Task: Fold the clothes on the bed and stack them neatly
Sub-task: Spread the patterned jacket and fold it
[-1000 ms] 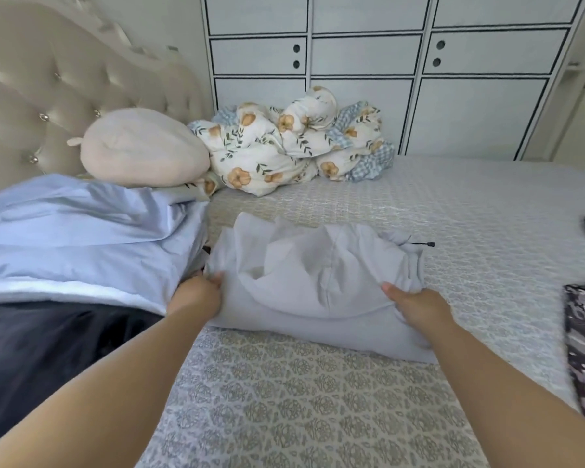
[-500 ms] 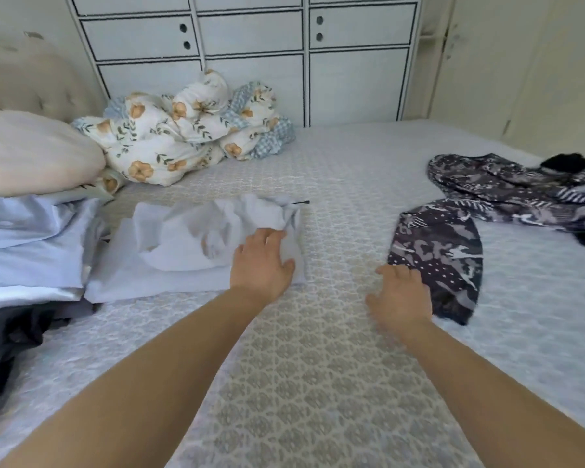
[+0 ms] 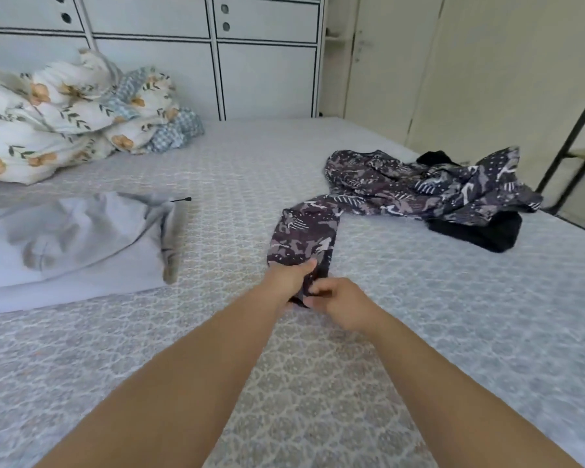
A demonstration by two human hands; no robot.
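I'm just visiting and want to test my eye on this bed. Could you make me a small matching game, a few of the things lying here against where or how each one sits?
Things:
1. patterned garment
2. pale grey garment
3. floral quilt
4. black garment

States:
A. bunched up by the cupboards
B. partly under the patterned pile at the right
C. gripped at its near end by the left hand and the right hand
D. folded, lying at the left

Pairs: 1-C, 2-D, 3-A, 4-B
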